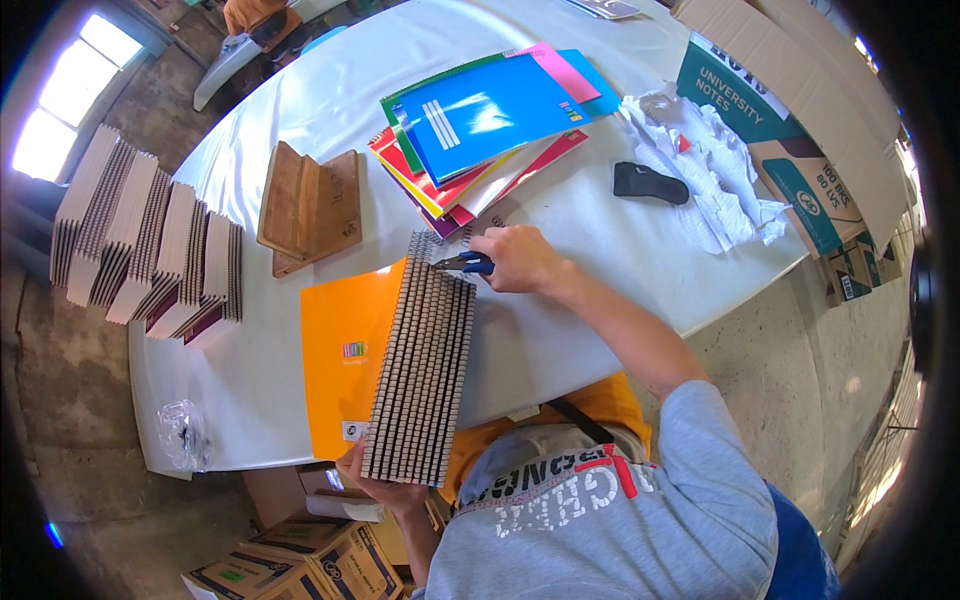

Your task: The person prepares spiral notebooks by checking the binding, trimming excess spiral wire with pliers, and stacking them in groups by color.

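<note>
Surface: counter point(250, 400) w/ white glossy cover is filling most of the view, its outline curving in the lens. Room: bright window point(78, 95) is lighting upper L; bare concrete floor point(760, 345) is showing at R. Open carton point(745, 95) is standing at far R edge; more cartons point(330, 565) are sitting low at L. Another person point(258, 18) is showing in part at top.

On counter: notebk stacks point(150, 225) are standing far L; wooden stand point(325, 205) is sitting inboard of them; mixed-colour notebk pile point(480, 115) is lying top ctr; black pouch point(648, 184) is resting nr crumpled white paper point(690, 165), upper R. Clear plastic bag point(184, 435) is lying lower L.

Work item: orange-cover notebk stack point(425, 370) is sitting ctr, in front of wearer, coils facing up, nr end reaching counter's nr edge.

L grip point(385, 482): closing partway round stack's nr end, supporting it from below; some fingers are hiding. R grip point(518, 260): closing firmly on dark-handled pliers point(470, 263), tips pointing L at coils' far end. Whether tips are biting wire: can't tell.
</note>
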`<state>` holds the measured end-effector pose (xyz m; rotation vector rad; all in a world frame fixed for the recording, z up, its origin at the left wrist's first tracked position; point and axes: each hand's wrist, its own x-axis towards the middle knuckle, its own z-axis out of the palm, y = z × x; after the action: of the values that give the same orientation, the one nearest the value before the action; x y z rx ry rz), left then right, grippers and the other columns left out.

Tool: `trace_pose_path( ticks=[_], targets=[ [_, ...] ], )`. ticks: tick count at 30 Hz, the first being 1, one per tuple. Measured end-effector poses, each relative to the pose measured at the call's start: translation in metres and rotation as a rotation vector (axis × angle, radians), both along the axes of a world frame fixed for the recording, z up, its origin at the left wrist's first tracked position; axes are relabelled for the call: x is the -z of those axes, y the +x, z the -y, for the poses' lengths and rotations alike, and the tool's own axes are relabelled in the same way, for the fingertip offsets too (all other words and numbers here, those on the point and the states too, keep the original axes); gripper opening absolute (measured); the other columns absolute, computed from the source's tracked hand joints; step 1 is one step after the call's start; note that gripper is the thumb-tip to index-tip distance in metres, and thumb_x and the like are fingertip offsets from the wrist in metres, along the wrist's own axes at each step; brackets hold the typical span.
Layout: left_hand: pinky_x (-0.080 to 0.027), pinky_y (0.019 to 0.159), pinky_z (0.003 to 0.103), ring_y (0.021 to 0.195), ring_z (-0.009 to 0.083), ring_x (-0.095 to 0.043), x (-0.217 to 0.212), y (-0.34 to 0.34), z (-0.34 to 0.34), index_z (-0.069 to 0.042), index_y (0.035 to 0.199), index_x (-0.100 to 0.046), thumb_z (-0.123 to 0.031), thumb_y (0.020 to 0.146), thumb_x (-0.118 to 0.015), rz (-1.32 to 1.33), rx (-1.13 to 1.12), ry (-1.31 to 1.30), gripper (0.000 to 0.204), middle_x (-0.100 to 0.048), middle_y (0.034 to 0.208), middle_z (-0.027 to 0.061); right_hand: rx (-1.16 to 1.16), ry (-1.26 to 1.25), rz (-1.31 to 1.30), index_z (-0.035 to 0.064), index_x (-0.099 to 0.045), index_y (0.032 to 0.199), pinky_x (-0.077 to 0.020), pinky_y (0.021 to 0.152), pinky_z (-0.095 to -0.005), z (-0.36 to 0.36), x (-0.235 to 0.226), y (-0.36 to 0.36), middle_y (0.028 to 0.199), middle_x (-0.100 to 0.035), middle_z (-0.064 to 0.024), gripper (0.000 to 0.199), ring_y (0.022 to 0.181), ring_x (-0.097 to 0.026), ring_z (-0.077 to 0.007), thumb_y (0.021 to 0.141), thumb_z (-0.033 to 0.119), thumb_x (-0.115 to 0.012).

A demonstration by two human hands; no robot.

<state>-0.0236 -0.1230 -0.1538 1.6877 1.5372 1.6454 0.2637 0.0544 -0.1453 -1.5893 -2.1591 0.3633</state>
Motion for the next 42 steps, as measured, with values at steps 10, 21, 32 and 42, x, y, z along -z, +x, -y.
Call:
trace_pose_path(
  ticks=[10,21,32,42],
  targets=[
    [-0.037,0.082,0.038,0.096,0.0226,-0.041,-0.008,0.005,-0.003,-0.006,0.117,-0.039,-0.043,0.064,-0.075,-0.216,0.003,0.138,0.074,-0.039,0.097,0.0102,0.021,0.157,-0.037,0.0142,-0.058,0.105,-0.0396,0.084,-0.0406,-0.001,-0.004,0.003,0.096,-0.058,-0.0071,0.041,0.098,-0.054,-0.0235,0.066,0.026,-0.065],
    [-0.036,0.083,0.039,0.095,0.0232,-0.041,-0.005,0.002,-0.001,-0.005,0.115,-0.04,-0.047,0.065,-0.074,-0.209,-0.022,0.092,0.074,-0.041,0.1,0.0112,-0.001,0.012,-0.005,0.0114,-0.061,0.093,-0.0491,0.068,-0.041,-0.005,-0.001,-0.006,0.082,-0.061,-0.0093,0.028,0.078,-0.061,-0.0286,0.068,0.024,-0.063],
    [-0.036,0.083,0.039,0.096,0.0229,-0.041,0.0,-0.003,0.001,-0.005,0.115,-0.04,-0.048,0.066,-0.073,-0.249,0.006,0.117,0.074,-0.04,0.099,0.0107,0.014,0.128,-0.032,0.0137,-0.058,0.103,-0.0405,0.083,-0.0413,-0.003,-0.005,-0.002,0.099,-0.058,-0.0079,0.039,0.101,-0.054,-0.0228,0.067,0.027,-0.065],
    [-0.035,0.084,0.039,0.096,0.0229,-0.04,0.001,0.0,0.002,-0.005,0.116,-0.04,-0.044,0.068,-0.073,0.047,0.015,-0.055,0.07,-0.041,0.099,0.0111,-0.011,-0.01,-0.078,0.0113,-0.06,0.094,-0.0492,0.07,-0.0409,-0.008,-0.005,-0.01,0.084,-0.062,-0.0105,0.029,0.08,-0.061,-0.0289,0.067,0.023,-0.063]
  ],
)
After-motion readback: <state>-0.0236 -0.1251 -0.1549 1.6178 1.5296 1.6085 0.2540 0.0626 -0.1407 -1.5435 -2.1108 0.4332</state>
